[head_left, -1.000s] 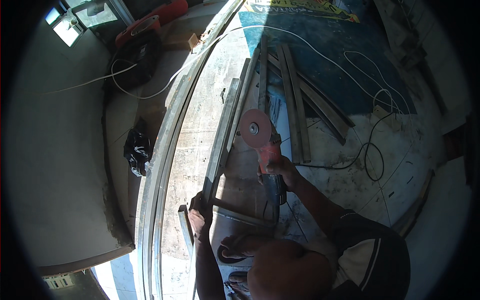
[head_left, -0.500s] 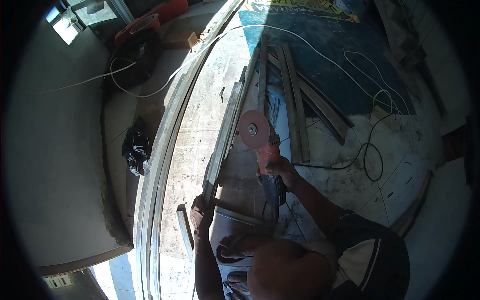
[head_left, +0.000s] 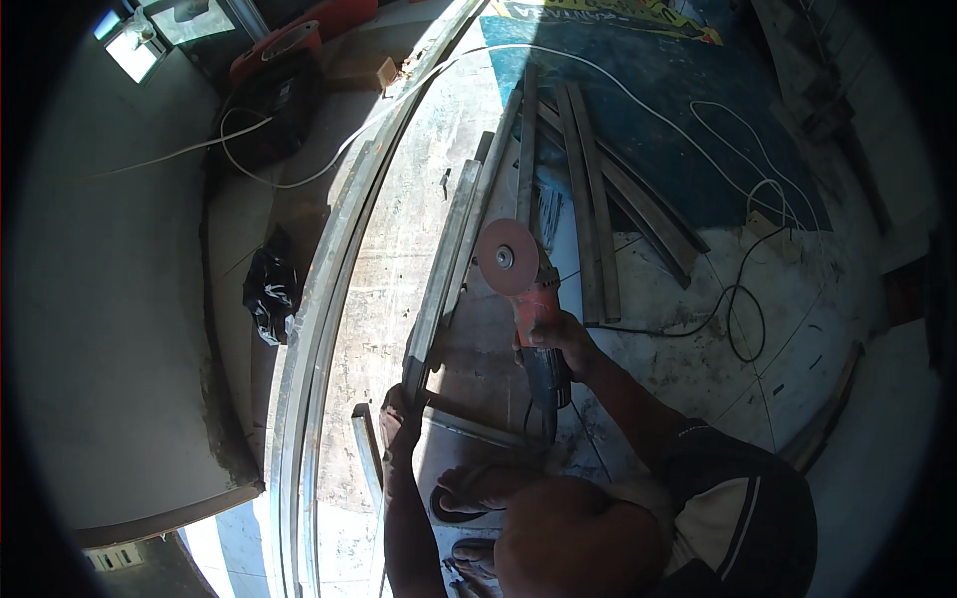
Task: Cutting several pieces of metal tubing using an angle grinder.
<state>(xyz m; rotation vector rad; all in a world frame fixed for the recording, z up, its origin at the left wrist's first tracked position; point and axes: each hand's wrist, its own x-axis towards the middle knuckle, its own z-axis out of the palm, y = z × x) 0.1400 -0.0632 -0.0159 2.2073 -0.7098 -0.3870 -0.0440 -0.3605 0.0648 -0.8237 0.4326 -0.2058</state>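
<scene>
Angle grinder with a red body and a round reddish cutting disc [head_left: 525, 299] sits in the right hand [head_left: 558, 339], whose fingers are wrapped fully round the body just behind the disc. The tool's long axis runs from near to far, its dark rear handle pointing back toward the person and the disc at the far end, face up toward the camera. The disc hangs just to the right of a long grey metal channel [head_left: 444, 269] that lies on the floor, also running near to far, tilting a little rightward as it goes away. So the channel lies left of the disc, close beside it; whether the two touch cannot be told.

The left hand [head_left: 399, 424] is pressed on the near end of that channel, fingers curled over it, where a shorter cross-piece [head_left: 478, 427] meets it at a corner. The right hand is the nearer one to the disc.

Further right, several flat grey metal strips [head_left: 588, 199] lie loose on the dusty, paint-stained concrete floor [head_left: 698, 329]. A black power cord [head_left: 743, 309] loops at the right, and a white cable [head_left: 638, 85] trails across the far side. A crumpled black plastic bag [head_left: 269, 294] lies at the left beside a curved metal rail [head_left: 319, 329].
</scene>
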